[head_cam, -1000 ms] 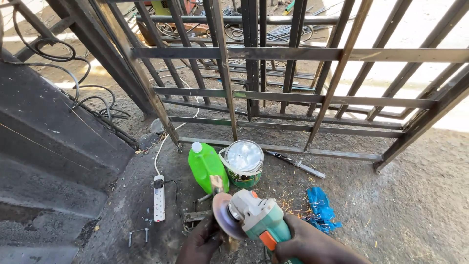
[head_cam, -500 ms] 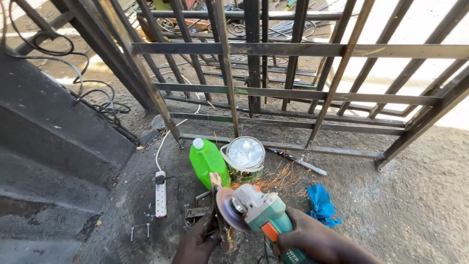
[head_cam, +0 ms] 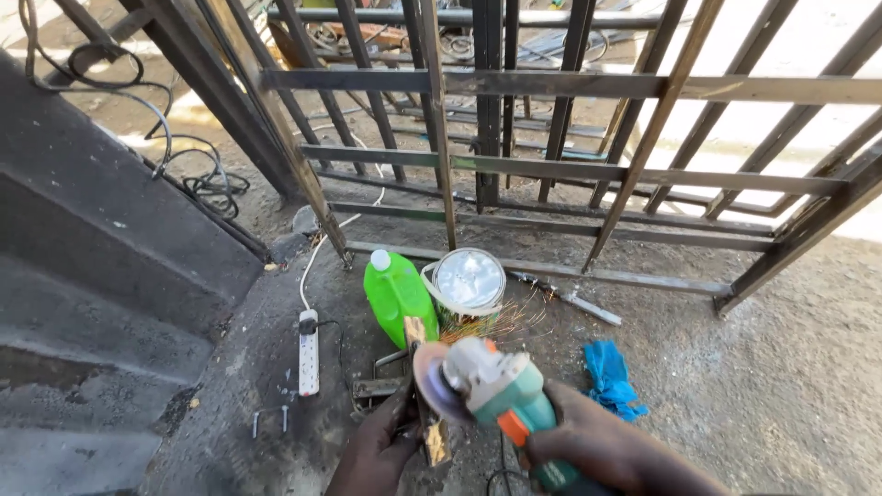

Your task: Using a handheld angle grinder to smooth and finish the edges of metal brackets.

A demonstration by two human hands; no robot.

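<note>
Sparks (head_cam: 496, 321) are thrown toward green bottle (head_cam: 397, 294) and paint can (head_cam: 467, 280). Grinder (head_cam: 491, 390) is clamped by right hand (head_cam: 602, 450); left hand (head_cam: 381, 450) fingers, closed on metal strip (head_cam: 423, 386), sit just beside the disc — contact likely if it kicks.

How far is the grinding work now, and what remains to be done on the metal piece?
In hand: the right hand holds the green angle grinder, its disc against a small metal piece that the left hand steadies; sparks fly toward the tin can. Done: I cannot tell how much is already ground. Left: the piece is not yet set down, and the grinder's power strip is plugged in.
</note>
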